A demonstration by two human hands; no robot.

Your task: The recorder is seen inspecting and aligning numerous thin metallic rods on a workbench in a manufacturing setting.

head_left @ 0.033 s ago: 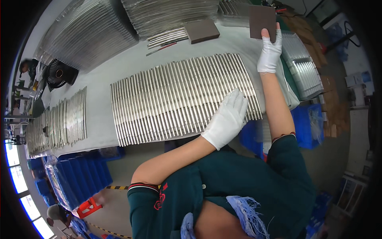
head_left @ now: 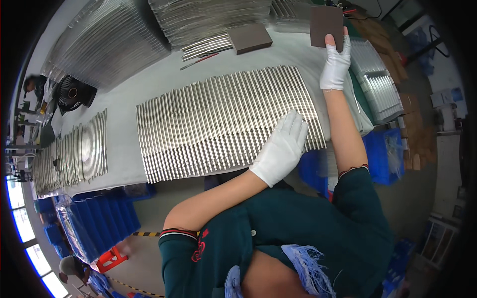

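Note:
A wide row of silver metal strips [head_left: 213, 119] lies side by side on the pale-covered table, running slantwise across the middle. My left hand [head_left: 282, 148], in a white glove, rests flat on the right part of this row, fingers straight and close together. Beyond the row's far right corner, my right hand [head_left: 335, 67] grips a dark brown rectangular block [head_left: 326, 26], much like a sanding sponge. That glove leaves the thumb tip and a fingertip bare; the other fingers are hidden behind the block.
Another brown block [head_left: 250, 38] sits at the back beside several loose strips [head_left: 206, 47] and a thin red-and-grey tool [head_left: 198, 60]. Plastic-wrapped stacks [head_left: 109, 44] fill the far side. A black fan [head_left: 74, 93] and more strips [head_left: 74, 149] are left. Blue bins [head_left: 382, 156] stand below the table.

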